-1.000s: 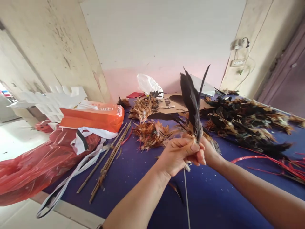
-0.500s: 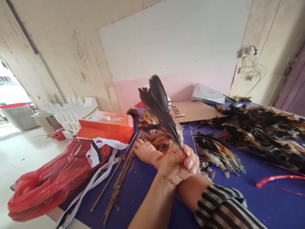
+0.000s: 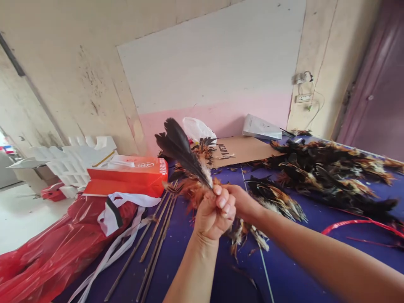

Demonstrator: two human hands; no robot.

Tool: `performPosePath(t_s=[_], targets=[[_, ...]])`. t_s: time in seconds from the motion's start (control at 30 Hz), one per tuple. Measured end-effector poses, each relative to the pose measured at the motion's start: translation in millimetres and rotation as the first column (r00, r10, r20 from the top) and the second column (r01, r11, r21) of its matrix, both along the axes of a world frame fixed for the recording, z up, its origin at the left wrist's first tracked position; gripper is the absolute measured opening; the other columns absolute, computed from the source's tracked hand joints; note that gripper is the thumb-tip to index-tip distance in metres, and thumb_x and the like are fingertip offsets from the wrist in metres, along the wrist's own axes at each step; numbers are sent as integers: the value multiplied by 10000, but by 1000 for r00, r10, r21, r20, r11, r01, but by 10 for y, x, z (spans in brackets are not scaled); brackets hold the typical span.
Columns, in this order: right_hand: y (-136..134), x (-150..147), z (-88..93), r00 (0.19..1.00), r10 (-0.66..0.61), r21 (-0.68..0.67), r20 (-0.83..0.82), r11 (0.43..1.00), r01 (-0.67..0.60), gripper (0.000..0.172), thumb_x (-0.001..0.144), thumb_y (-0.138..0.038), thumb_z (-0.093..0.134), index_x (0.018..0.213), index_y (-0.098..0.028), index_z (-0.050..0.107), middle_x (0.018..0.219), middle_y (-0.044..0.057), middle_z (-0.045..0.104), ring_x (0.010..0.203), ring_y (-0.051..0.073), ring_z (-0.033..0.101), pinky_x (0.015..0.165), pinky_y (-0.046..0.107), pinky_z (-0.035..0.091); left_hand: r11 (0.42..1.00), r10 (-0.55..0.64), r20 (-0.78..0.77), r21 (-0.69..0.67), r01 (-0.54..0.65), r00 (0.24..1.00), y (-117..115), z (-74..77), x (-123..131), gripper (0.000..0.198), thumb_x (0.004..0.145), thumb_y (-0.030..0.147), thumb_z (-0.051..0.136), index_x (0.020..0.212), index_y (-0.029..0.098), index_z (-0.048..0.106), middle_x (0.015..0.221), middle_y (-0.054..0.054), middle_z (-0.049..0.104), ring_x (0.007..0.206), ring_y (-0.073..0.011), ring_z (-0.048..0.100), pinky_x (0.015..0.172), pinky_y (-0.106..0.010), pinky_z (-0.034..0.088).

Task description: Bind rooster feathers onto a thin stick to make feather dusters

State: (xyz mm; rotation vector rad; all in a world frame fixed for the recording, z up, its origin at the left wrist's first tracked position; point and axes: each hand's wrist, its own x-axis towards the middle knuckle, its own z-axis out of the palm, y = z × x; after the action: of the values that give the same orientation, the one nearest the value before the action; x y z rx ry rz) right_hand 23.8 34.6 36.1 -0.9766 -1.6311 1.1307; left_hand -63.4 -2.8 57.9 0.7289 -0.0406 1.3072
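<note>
My left hand (image 3: 215, 212) is closed around the base of a bundle of black feathers (image 3: 184, 147), holding it up over the blue table. Pale down shows low on the bundle. Just behind it is my right hand (image 3: 241, 200), its fingers mostly hidden by the left, so I cannot tell whether they grip anything. Reddish-brown feathers (image 3: 193, 189) show beyond my left hand; whether they are held or lying there is unclear. A small pile of black and brown feathers (image 3: 277, 198) lies past my right wrist.
Thin sticks (image 3: 158, 240) and white straps (image 3: 120, 252) lie left, near a red plastic bag (image 3: 63, 231) and an orange box (image 3: 126, 179). A cardboard sheet (image 3: 243, 149) is at the back. A large feather heap (image 3: 328, 172) and red strip (image 3: 350, 224) are right.
My right hand has drawn back from beside the sticks, where its arm crossed under my left, to behind my left hand. The black feathers moved left and lower. The view turned slightly right.
</note>
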Motion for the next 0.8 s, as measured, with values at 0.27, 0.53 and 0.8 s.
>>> performPosePath(t_s=[0.27, 0.53, 0.8], targets=[[-268, 1318, -84, 963, -16, -341, -268, 937, -79, 286, 622, -361, 683, 607, -145, 496, 523, -46, 458, 444, 41, 371, 442, 194, 275, 944, 138, -466, -205, -259, 874, 219, -234, 268, 124, 655, 207, 681, 731, 119, 641, 751, -63, 639, 589, -73, 546, 460, -135, 395], [-333, 1310, -160, 987, -112, -242, -116, 967, 81, 204, 657, -332, 627, 630, -154, 533, 470, -49, 472, 413, 53, 378, 405, 193, 265, 981, 76, -710, -72, -179, 700, 87, -332, 562, 217, 675, 289, 662, 788, 105, 683, 727, -81, 637, 617, -91, 535, 512, -174, 389], [-359, 1268, -249, 990, -70, -296, -123, 955, 31, 227, 686, -357, 602, 658, -147, 520, 436, -40, 508, 384, 57, 425, 384, 177, 292, 967, 186, -783, 37, -254, 593, 92, -378, 585, 259, 646, 356, 673, 748, 119, 695, 636, -37, 594, 579, -88, 487, 537, -205, 375]])
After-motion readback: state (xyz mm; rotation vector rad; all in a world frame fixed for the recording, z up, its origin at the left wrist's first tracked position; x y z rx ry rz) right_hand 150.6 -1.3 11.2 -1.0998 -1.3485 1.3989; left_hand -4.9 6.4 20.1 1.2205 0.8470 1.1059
